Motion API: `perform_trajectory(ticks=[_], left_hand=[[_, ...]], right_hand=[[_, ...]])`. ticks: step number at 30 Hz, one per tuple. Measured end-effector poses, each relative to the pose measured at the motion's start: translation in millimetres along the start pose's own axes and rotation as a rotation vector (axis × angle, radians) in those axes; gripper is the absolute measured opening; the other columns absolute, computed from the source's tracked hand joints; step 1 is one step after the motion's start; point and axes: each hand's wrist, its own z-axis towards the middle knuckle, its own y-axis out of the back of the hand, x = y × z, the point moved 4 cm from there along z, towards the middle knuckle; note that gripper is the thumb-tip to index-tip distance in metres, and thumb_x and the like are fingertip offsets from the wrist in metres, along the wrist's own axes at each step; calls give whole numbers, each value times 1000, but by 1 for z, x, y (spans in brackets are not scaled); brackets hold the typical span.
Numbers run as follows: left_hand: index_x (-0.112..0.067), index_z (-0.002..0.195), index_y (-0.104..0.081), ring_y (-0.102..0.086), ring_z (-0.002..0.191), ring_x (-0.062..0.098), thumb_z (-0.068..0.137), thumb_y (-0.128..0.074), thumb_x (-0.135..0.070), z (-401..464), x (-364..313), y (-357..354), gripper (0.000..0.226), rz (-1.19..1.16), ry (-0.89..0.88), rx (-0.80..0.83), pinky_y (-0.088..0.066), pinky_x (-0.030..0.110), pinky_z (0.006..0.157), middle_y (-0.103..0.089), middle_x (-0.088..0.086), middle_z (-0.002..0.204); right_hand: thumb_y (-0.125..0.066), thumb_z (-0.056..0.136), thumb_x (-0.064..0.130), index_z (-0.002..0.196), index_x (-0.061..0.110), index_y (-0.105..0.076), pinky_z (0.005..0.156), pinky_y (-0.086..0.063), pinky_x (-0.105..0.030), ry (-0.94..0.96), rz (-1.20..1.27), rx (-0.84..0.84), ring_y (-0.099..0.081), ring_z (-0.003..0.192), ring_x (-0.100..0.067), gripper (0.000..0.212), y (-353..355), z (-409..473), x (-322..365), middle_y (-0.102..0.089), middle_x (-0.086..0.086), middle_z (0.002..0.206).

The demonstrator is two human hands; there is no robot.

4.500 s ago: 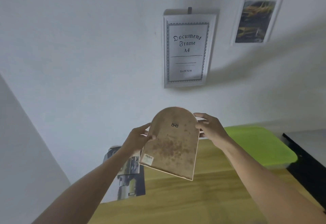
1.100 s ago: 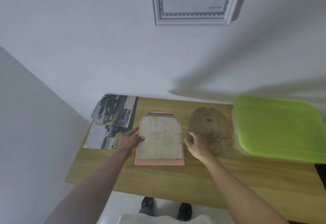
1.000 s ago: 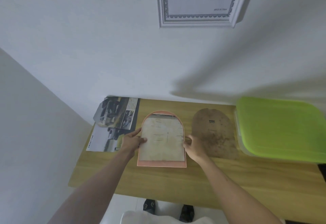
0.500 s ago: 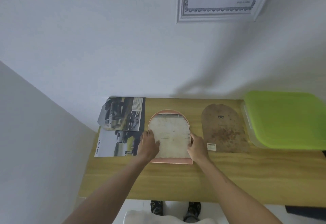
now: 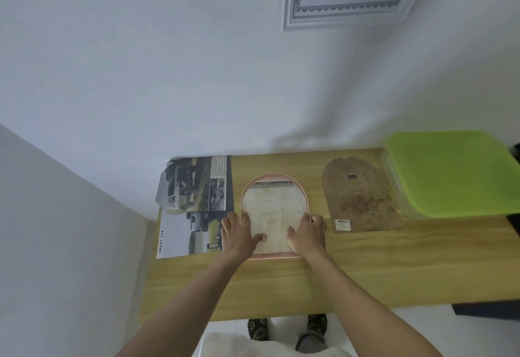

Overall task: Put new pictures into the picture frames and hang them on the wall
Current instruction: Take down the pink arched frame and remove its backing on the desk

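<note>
A pink arched picture frame (image 5: 271, 175) lies flat on the wooden table (image 5: 365, 272), with a pale printed sheet (image 5: 274, 210) sitting inside it. My left hand (image 5: 237, 237) rests over the frame's lower left edge, its thumb pressing on the sheet. My right hand (image 5: 308, 237) rests over the lower right edge, thumb also on the sheet. The frame's brown arched backing board (image 5: 357, 196) lies apart to the right, hanger side up. Printed car pictures (image 5: 194, 185) lie to the left of the frame.
A white document frame (image 5: 289, 5) hangs on the wall above. A box with a green lid (image 5: 450, 174) stands at the table's right end, next to the backing board. A side wall closes off the left. My feet show below the table's front edge.
The backing board came off the frame and now lies on the table at the right. Both hands have moved onto the frame's lower edges, thumbs sliding onto the sheet.
</note>
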Motion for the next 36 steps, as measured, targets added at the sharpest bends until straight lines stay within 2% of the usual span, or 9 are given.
perform_trajectory(ticks=[5,9,12,16,18,21,24,29,36], left_hand=[[-31,145,-36,-19,130,34,86,-64,-53,-2,4,1,69,-129,22,-41,-20,43,112,-19,12,146],[-39,144,-42,-18,131,32,85,-69,-46,-7,7,5,64,-279,10,-99,-18,44,114,-17,8,150],[-38,144,-43,-22,129,27,83,-72,-42,-11,7,13,68,-373,-12,-149,-22,41,111,-32,3,147],[-35,147,-37,-42,113,19,79,-76,-40,-11,4,23,79,-618,-30,-153,-39,36,100,-60,-7,117],[-29,142,-49,-58,96,17,82,-74,-30,-10,4,30,65,-819,14,-152,-52,31,84,-66,-4,106],[-15,131,-61,-61,79,12,88,-69,-16,-10,3,38,43,-935,112,-147,-48,17,68,-66,-1,90],[-11,117,-69,-63,76,13,86,-71,-12,-8,0,36,31,-982,141,-109,-49,19,64,-68,-2,85],[-13,107,-68,-70,82,27,86,-69,-4,-13,-30,23,23,-1003,128,22,-61,47,71,-69,6,86],[-12,114,-65,-70,73,26,78,-73,3,-29,-109,-9,39,-860,-6,151,-61,40,63,-69,11,81]], right_hand=[[-53,95,40,146,6,-44,112,-34,-40,-9,146,-66,-22,142,-29,61,3,1,-4,-24,-12,153],[-56,85,44,106,13,-62,87,-45,-34,-11,356,-161,-51,112,-21,39,9,1,-7,-55,-4,115],[-65,90,30,122,15,-61,79,-45,-26,-42,556,-200,-62,105,-18,36,17,-2,-6,-65,1,114],[-68,89,18,115,18,-59,74,-40,-27,-75,704,-199,-58,100,-16,27,28,-2,-11,-61,2,108],[-67,89,15,110,22,-58,71,-41,-27,-65,720,-177,-57,92,-14,23,34,0,-13,-61,4,104],[-67,89,16,107,24,-60,66,-43,-25,-37,711,-158,-58,87,-10,20,40,1,-21,-63,7,101],[-65,90,18,111,21,-63,69,-45,-26,-19,700,-156,-63,96,-17,21,46,1,-32,-67,4,104],[-69,87,15,116,27,-59,66,-45,-21,-1,668,-184,-61,98,-13,34,69,-6,-63,-65,7,103],[-70,83,11,118,22,-61,66,-49,-26,-50,553,-179,-66,88,-13,39,108,-7,-148,-70,2,107]])
